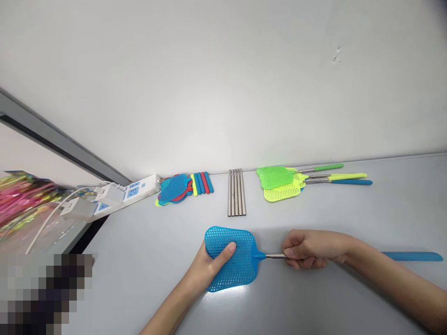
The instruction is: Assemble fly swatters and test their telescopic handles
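Observation:
A blue fly swatter (244, 267) lies level over the grey table, its perforated head to the left. My left hand (213, 265) grips that head, thumb on top and fingers underneath. Closed around the swatter's metal rod is my right hand (307, 249), just right of where the rod meets the head. Beyond my right forearm shows a blue handle (414, 256), in line with the rod; the stretch between is hidden by my hand and arm.
Along the wall lie loose swatter heads (173, 188), coloured handle grips (202, 183), several metal rods (237, 193) and assembled swatters (279, 179). A power strip (139, 188) with plugged-in chargers stands at the left. Beyond the table's left edge are plastic-wrapped colourful items (24, 200).

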Action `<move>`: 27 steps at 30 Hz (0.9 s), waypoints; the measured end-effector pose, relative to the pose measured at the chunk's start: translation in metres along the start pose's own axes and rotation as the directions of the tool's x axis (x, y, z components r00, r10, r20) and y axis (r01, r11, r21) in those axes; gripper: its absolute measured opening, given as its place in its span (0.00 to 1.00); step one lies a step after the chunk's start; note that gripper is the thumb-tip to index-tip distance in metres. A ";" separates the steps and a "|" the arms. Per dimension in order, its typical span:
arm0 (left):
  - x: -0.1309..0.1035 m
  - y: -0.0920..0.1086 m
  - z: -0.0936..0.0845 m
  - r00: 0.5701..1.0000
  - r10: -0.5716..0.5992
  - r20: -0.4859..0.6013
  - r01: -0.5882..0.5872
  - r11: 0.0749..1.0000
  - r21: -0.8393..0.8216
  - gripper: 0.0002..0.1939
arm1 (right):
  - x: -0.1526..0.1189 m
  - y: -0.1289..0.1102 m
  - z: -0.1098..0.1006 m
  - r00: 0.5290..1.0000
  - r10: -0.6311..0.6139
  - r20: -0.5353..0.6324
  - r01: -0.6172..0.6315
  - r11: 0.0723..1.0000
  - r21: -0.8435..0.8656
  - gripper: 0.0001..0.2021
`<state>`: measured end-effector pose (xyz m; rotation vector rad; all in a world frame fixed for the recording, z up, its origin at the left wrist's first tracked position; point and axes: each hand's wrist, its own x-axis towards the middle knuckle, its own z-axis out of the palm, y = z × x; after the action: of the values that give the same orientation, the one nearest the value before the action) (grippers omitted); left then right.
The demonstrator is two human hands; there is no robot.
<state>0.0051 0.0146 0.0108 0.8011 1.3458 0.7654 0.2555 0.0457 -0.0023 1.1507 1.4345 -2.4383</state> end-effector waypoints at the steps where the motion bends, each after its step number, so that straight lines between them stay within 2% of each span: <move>1: 0.000 -0.001 0.000 1.000 -0.001 0.004 0.001 1.000 -0.008 0.19 | 0.000 0.000 0.000 1.000 -0.001 0.003 0.001 1.000 0.002 0.13; 7: -0.004 0.001 0.003 0.999 -0.016 0.033 0.016 1.000 0.001 0.20 | 0.001 -0.002 0.002 1.000 0.015 0.000 -0.015 1.000 0.004 0.12; 11: -0.004 0.001 0.003 0.999 -0.023 0.045 0.023 1.000 0.000 0.21 | 0.001 -0.002 0.004 0.999 0.016 0.040 -0.018 0.999 0.031 0.12; 16: 0.001 -0.004 -0.002 0.994 -0.053 0.101 0.053 0.999 -0.004 0.22 | 0.002 -0.002 0.004 0.999 0.037 0.015 -0.037 0.999 0.017 0.12; 27: 0.002 -0.008 -0.003 0.994 -0.027 0.106 0.024 0.999 0.029 0.22 | 0.007 -0.001 0.007 0.999 0.030 0.041 -0.032 0.998 0.046 0.11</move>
<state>0.0028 0.0126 0.0026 0.8330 1.2714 0.6762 0.2464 0.0428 -0.0040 1.1177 1.3461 -2.4718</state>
